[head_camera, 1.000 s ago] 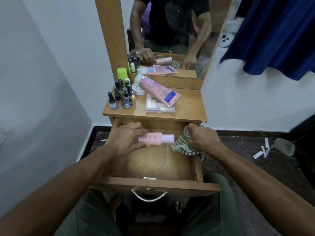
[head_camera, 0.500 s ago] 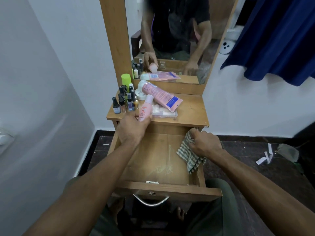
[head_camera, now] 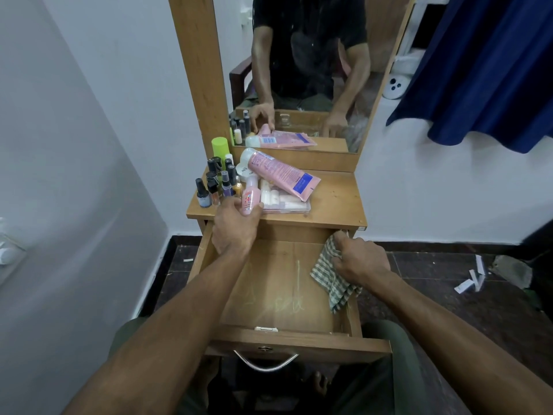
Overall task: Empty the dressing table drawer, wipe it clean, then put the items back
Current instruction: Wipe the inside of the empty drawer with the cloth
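Now the small pink bottle (head_camera: 250, 196) has left the drawer (head_camera: 281, 283): a second ago the left hand (head_camera: 236, 227) held it low over the drawer floor, and it has since carried it up to the front edge of the dressing table top (head_camera: 335, 202), at centre frame. The fingers are still wrapped around the bottle's lower half, so it is set down or nearly so, but not yet let go. The right hand (head_camera: 360, 259) has stayed at the drawer's right wall, clenched on the checked cloth (head_camera: 333, 280), which drapes over that wall.

I judge this to be the last item out. The drawer floor, in the lower middle of the frame, shows only bare wood with pale scuffs, so emptying looks done and wiping comes next, with the cloth already in place.

Counted from largest to smallest:
- one mirror (head_camera: 311, 70), top centre
- one open drawer with one metal handle (head_camera: 265, 364)
- one checked cloth
- one large pink tube (head_camera: 282, 173) lying across one clear flat case (head_camera: 284, 202)
- one lime-green capped container (head_camera: 220, 146)
- one small pink bottle
- a cluster of small dark-capped bottles (head_camera: 215, 187) at the table's left; about eight, though they overlap too much for a firm count.
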